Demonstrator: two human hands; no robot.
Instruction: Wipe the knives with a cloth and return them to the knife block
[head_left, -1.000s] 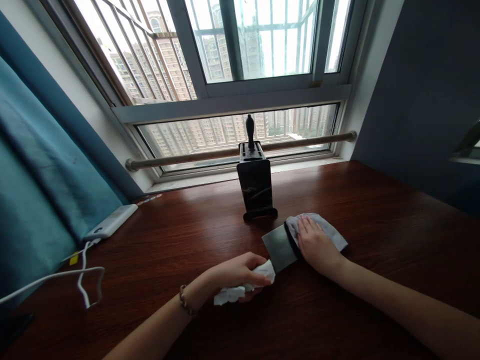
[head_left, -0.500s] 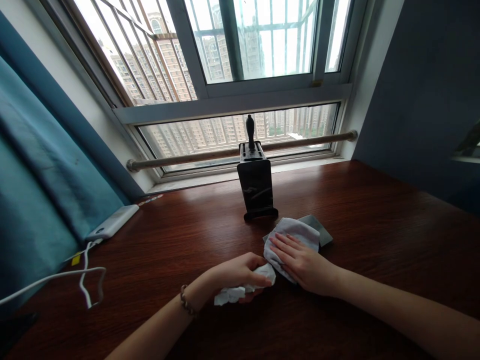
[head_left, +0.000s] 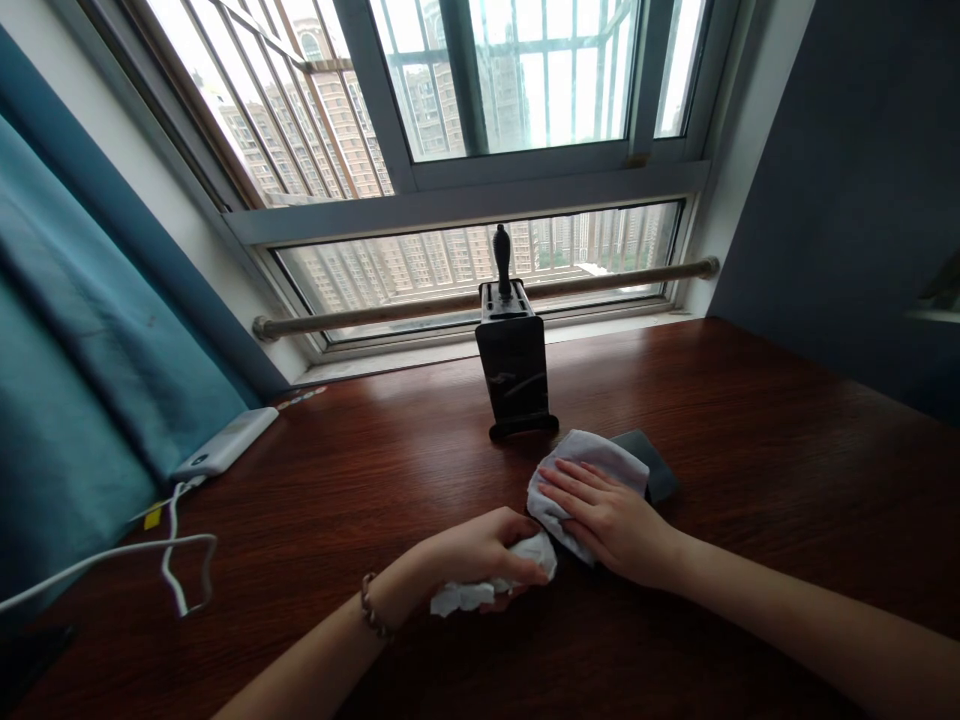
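My left hand (head_left: 491, 550) is closed around a crumpled white tissue (head_left: 461, 598), which sticks out below the palm. My right hand (head_left: 611, 525) lies flat with fingers stretched out on a folded white cloth (head_left: 559, 490), pressing it down. From under the cloth's right side shows a flat grey piece (head_left: 652, 465); its kind is hard to tell, and the rest of it is covered. Just behind the cloth stands a black slotted holder (head_left: 516, 372), shaped like a knife block, with a dark handle (head_left: 502, 258) upright in its top.
Both forearms rest over a reddish-brown wooden table (head_left: 360, 460). At the left lie a white power strip (head_left: 229, 442) and a looping white cable (head_left: 171, 560), beside a blue curtain (head_left: 90, 350). A horizontal rail (head_left: 405, 312) crosses the window behind the table.
The right hand and the white cloth have shifted slightly to the right. The grey piece has also slid right and turned a little. The left hand keeps its hold on the tissue.
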